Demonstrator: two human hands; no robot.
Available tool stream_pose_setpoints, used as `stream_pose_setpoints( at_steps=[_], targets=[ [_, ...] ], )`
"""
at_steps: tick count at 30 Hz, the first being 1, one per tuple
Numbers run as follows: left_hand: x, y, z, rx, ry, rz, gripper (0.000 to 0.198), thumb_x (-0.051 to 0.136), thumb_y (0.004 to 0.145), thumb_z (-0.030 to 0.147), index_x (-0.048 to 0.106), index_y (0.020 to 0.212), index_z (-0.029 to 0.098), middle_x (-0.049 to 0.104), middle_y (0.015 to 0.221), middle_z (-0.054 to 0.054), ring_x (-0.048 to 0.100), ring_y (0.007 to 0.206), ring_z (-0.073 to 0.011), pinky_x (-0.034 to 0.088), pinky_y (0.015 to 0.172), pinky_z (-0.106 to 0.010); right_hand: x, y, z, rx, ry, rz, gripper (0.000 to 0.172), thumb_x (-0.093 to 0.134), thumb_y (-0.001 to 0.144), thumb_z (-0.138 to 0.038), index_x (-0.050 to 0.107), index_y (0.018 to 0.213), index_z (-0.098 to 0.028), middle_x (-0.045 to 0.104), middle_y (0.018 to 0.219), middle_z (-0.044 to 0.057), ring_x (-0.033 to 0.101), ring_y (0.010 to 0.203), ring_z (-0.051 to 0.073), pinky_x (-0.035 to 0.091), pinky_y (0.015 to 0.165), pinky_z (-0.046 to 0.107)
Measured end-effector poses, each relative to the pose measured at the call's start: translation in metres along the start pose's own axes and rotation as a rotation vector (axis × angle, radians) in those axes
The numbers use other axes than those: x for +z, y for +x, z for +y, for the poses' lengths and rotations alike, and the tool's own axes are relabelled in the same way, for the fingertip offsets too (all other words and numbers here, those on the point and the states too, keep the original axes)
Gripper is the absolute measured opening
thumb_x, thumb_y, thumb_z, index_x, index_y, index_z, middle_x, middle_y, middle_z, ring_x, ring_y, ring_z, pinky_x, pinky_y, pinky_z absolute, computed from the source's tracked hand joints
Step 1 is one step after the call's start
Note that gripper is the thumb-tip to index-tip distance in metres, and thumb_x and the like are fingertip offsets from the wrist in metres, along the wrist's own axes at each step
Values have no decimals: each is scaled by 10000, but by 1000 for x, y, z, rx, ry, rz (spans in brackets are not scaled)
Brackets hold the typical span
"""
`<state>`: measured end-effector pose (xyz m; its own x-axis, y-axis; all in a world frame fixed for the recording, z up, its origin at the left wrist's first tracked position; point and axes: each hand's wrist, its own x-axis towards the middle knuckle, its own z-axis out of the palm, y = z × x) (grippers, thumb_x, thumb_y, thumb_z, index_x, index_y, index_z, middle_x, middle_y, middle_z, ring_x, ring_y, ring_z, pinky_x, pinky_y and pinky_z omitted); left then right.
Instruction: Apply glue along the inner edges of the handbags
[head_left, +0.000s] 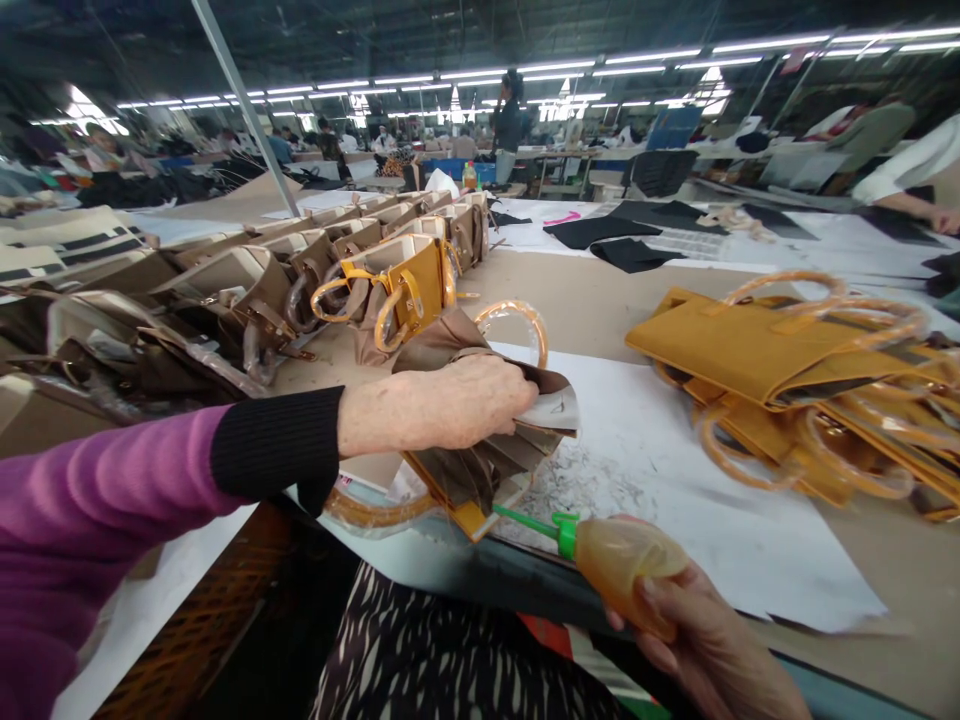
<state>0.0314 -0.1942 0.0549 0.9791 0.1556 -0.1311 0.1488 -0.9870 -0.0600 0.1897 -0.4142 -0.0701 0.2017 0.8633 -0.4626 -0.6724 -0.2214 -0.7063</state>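
Note:
My left hand (pixel 442 402) is closed on the brown lining of a mustard-yellow handbag (pixel 472 518), near its raised flap. The bag lies at the table's front edge, its lining pulled outward and its plastic-wrapped handles (pixel 517 315) showing on both sides. In my right hand (pixel 697 630) is a squeeze bottle (pixel 626 570) of amber liquid with a green cap and a long green nozzle. The nozzle's tip reaches to the lower edge of the bag's lining; whether it touches is hard to tell. My left fingertips are partly hidden by the fabric.
Mustard handbags (pixel 765 350) are piled on the right. Rows of brown handbags (pixel 247 290) stand at left, with one upright yellow bag (pixel 416 285) among them. White paper (pixel 720 530) covers part of the table. Black pieces (pixel 637 252) lie farther back; a co-worker's arm (pixel 911 170) is at far right.

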Motion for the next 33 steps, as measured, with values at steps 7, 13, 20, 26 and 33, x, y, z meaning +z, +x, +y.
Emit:
stream_pose_setpoints(
  at_steps=[7,13,20,26,33],
  targets=[
    [13,-2,-7,80,63,129,167,538,891,264,558,982,125,613,941,-86,571,841,-199,398,689,-314,6,-12,1,50,-14,-31,496,866,586,-333,685,1035,-226,691,762,103,618,535,202,357,348,174],
    [15,-2,-10,103,90,138,198,540,900,291,553,1015,130,611,967,-83,571,874,-202,392,704,-311,18,-25,1,100,37,61,532,883,451,-296,708,946,-210,686,694,115,553,423,184,313,303,183],
    [9,-1,-9,99,92,121,245,515,914,344,559,1013,125,614,966,-99,579,847,-200,404,696,-305,4,-20,5,-19,-13,36,535,863,585,-316,657,1069,-219,695,789,94,493,395,110,377,347,196],
    [6,1,-9,52,49,69,249,544,898,353,571,998,127,623,928,-84,585,847,-196,423,724,-300,25,-16,3,-18,82,34,526,864,549,-273,660,1028,-194,693,811,108,603,544,182,309,339,142],
    [6,0,-9,89,47,95,256,499,921,359,566,992,122,609,942,-86,569,839,-192,413,717,-303,15,-27,10,97,29,-26,565,873,541,-327,670,1050,-188,692,750,108,435,327,75,336,338,189]
  ],
)
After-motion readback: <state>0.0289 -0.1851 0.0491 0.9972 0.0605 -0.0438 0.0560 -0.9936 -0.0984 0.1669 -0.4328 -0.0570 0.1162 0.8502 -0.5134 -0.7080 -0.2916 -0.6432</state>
